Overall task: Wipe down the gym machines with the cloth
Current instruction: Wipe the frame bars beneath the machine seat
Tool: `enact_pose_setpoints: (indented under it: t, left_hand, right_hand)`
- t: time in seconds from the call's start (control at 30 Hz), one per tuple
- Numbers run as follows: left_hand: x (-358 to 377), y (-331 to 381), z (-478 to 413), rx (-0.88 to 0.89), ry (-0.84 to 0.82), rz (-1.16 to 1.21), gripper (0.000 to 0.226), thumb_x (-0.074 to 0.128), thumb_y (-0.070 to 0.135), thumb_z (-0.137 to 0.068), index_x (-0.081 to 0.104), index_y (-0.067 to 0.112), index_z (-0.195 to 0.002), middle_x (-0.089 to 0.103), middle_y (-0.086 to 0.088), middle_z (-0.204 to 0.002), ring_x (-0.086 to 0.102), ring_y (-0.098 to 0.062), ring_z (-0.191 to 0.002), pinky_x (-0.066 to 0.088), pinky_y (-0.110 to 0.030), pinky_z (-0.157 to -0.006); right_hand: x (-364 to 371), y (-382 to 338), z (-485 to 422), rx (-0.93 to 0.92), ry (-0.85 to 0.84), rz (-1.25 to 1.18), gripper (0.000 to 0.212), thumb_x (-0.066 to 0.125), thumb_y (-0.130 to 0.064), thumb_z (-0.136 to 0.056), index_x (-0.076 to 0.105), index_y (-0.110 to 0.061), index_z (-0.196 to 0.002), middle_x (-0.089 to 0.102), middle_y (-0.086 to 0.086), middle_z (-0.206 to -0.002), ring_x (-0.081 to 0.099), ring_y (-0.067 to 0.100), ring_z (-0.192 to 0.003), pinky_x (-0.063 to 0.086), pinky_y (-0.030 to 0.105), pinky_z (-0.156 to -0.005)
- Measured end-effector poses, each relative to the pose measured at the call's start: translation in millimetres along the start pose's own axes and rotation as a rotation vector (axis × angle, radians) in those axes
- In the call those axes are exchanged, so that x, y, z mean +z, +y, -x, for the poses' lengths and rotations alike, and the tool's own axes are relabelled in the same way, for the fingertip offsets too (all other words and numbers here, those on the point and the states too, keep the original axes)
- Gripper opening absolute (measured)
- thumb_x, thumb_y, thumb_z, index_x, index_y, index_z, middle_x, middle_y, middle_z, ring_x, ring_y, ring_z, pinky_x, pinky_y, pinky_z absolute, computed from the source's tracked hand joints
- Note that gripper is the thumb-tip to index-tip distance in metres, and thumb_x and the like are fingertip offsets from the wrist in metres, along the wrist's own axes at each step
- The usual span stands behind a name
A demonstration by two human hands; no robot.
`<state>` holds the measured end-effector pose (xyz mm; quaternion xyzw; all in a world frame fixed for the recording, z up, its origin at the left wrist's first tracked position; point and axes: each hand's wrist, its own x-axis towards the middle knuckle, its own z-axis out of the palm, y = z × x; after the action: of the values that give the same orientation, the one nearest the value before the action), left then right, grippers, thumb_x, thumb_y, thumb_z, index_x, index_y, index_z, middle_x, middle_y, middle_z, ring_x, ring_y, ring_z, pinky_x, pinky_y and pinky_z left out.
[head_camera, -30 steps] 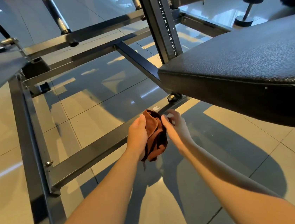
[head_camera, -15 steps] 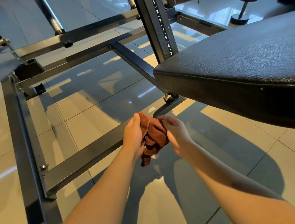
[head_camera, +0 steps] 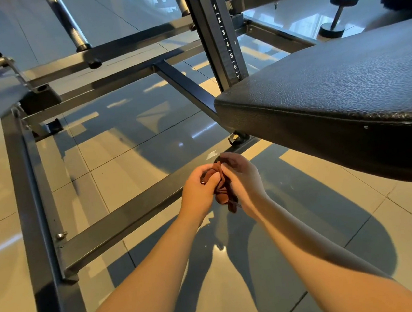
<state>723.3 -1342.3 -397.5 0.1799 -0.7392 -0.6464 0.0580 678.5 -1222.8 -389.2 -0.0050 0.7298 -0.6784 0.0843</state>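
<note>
Cloth [head_camera: 222,194] bunched between left grip [head_camera: 197,191] and right grip [head_camera: 243,177], both clenched on it; likely refolding, next reaching the padded seat [head_camera: 333,90] up-right of them.

Dumbbell [head_camera: 339,13] on glossy tiled floor [head_camera: 132,148]
</note>
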Motion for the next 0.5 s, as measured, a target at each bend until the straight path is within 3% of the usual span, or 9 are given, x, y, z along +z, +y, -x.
enact_pose_setpoints:
  t: [0.07,0.13,0.2,0.27,0.33,0.43,0.5]
  left_hand:
    - [3,3,-2,-0.015,0.065,0.048,0.019,0.057,0.019,-0.101,0.068,0.027,-0.114,0.071,0.006,-0.107,0.067,-0.011,-0.102,0.057,-0.043,-0.094]
    - [5,8,-4,-0.036,0.073,0.077,0.022,0.052,0.023,-0.104,0.068,0.026,-0.119,0.071,0.007,-0.107,0.068,-0.01,-0.103,0.059,-0.036,-0.09]
    - [7,13,-7,-0.047,0.033,0.034,0.024,0.048,0.027,-0.107,0.067,0.026,-0.123,0.07,0.009,-0.105,0.067,-0.008,-0.101,0.055,-0.022,-0.078]
    - [6,17,-9,-0.026,0.034,-0.041,0.026,0.045,0.026,-0.108,0.066,0.027,-0.124,0.067,0.015,-0.102,0.063,-0.003,-0.098,0.046,-0.015,-0.073]
    - [3,17,-12,0.048,0.048,-0.155,0.029,0.043,0.024,-0.108,0.065,0.028,-0.127,0.064,0.018,-0.111,0.058,0.0,-0.105,0.047,-0.017,-0.086]
    - [-8,5,-28,0.166,0.064,-0.402,0.035,0.041,0.023,-0.108,0.064,0.023,-0.134,0.058,0.004,-0.141,0.047,-0.013,-0.135,0.034,-0.036,-0.117]
    - [-20,-9,-37,0.208,0.106,-0.572,0.037,0.039,0.026,-0.108,0.062,0.021,-0.136,0.057,0.002,-0.143,0.046,-0.016,-0.137,0.031,-0.044,-0.119]
  right_hand:
    - [2,7,-2,-0.062,-0.005,0.192,0.021,0.063,-0.04,-0.096,0.072,-0.035,-0.115,0.068,0.002,-0.109,0.068,0.012,-0.1,0.059,0.029,-0.086]
    - [3,7,0,-0.01,-0.065,0.116,0.029,0.061,-0.049,-0.095,0.068,-0.038,-0.121,0.067,0.009,-0.112,0.069,0.02,-0.1,0.06,0.038,-0.085]
    - [8,6,3,0.018,-0.127,-0.014,0.024,0.058,-0.036,-0.102,0.064,-0.03,-0.124,0.071,-0.002,-0.104,0.071,0.013,-0.09,0.06,0.037,-0.077]
    - [12,6,1,-0.052,-0.094,0.051,0.025,0.057,-0.025,-0.104,0.063,-0.025,-0.128,0.069,-0.014,-0.108,0.068,0.002,-0.098,0.058,0.032,-0.089]
    - [17,7,-5,-0.108,-0.052,0.168,0.028,0.057,-0.022,-0.103,0.064,-0.024,-0.13,0.069,-0.013,-0.114,0.065,0.002,-0.107,0.055,0.032,-0.096]
    - [19,6,-16,-0.097,0.028,0.246,0.02,0.057,-0.018,-0.1,0.068,-0.024,-0.115,0.07,-0.014,-0.098,0.068,0.0,-0.094,0.054,0.014,-0.079]
    - [16,8,-25,-0.181,0.113,0.36,0.022,0.053,-0.013,-0.101,0.067,-0.025,-0.113,0.069,-0.007,-0.103,0.066,0.004,-0.097,0.051,0.015,-0.081]
